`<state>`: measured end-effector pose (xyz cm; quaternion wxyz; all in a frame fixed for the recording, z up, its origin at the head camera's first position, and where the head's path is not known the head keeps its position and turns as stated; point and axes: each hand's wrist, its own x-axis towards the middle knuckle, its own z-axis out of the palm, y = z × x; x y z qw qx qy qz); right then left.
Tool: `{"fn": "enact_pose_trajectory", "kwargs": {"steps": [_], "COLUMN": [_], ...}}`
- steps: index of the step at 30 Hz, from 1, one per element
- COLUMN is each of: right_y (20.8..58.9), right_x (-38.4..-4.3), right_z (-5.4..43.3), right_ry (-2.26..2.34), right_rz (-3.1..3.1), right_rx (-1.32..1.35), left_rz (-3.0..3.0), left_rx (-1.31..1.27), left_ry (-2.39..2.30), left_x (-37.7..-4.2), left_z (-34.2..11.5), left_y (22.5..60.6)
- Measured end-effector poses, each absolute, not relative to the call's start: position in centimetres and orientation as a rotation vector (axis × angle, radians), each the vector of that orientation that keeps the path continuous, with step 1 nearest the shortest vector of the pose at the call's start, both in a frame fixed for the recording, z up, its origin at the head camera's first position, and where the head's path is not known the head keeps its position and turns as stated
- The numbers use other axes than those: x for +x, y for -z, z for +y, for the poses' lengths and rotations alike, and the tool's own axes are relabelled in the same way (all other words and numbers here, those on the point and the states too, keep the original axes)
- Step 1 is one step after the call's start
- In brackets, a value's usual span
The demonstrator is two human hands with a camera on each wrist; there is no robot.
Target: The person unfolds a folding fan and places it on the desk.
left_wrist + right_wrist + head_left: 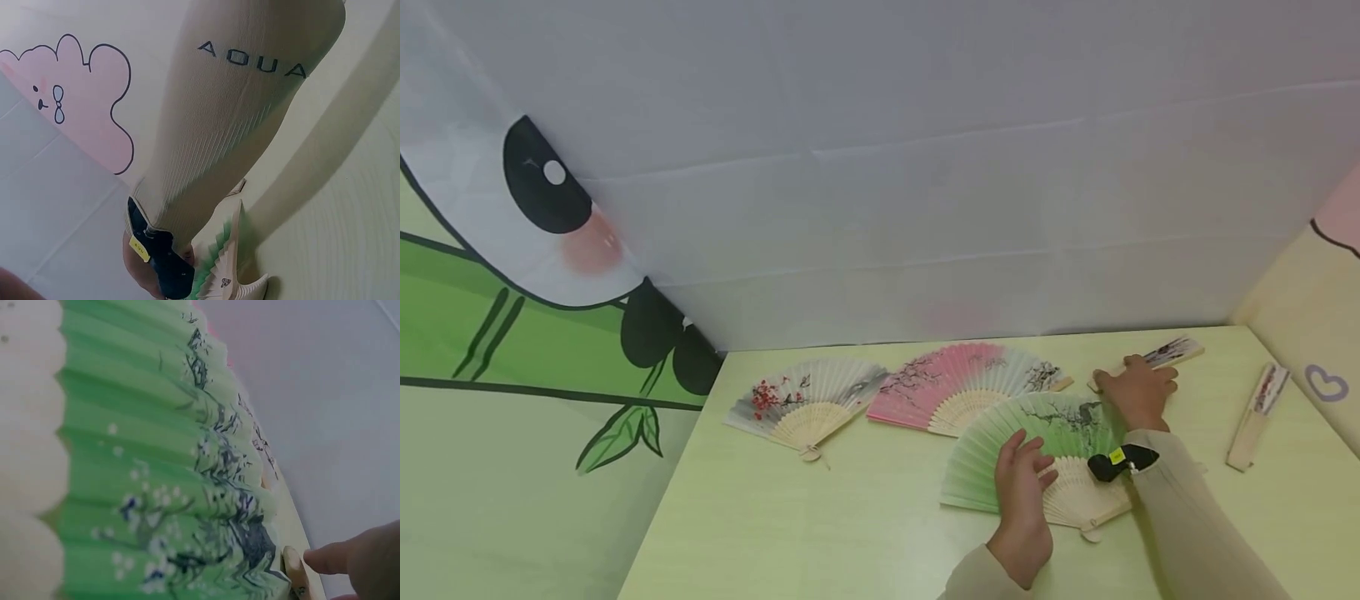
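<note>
My right hand [1138, 396] reaches over a folded fan [1180, 350] near the back edge of the table. In the right wrist view a fingertip [315, 559] lies right at the pale end of that folded fan [292, 559]. An opened green fan [981, 467] with a dark branch print spreads in front, partly under the right wrist. Over its left half hovers my left hand [1024, 512], fingers loosely bent and holding nothing. The left wrist view mostly shows the right sleeve [231, 112], with the green fan's edge [219, 256] below.
An opened pink-and-white fan [917, 400] lies behind the green one, slightly overlapped by it. To its left lies an opened white-and-grey fan [797, 400] with red blossoms. Another folded fan [1251, 429] lies at the right. A pale cloth wall [925, 250] borders the table's back.
</note>
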<state>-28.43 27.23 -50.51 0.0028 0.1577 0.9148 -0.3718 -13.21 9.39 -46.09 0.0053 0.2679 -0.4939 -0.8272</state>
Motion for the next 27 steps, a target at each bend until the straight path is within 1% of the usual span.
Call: {"fn": "enact_pose_trajectory", "kwargs": {"steps": [6,12,21,27], "right_y": [50.3,50.3,49.9,48.3], "right_x": [-28.9,-28.7,-27.1,-24.9], "right_z": [26.8,27.9,28.2,26.5], "right_ry": [1.233,1.319,1.409,1.454], "right_rz": [2.882,2.805,2.746,2.727], "right_rx": [0.549,0.597,0.617,0.500], "left_rz": [-1.534,-1.535,-1.519,-1.483], "left_rx": [0.867,0.852,0.748,0.645], "left_ry": [2.605,2.613,2.698,2.790], "left_x": [-13.2,-13.1,-13.4,-14.3], "left_z": [9.4,9.0,8.5,8.1], "left_y": [45.6,45.7,46.5,47.2]}}
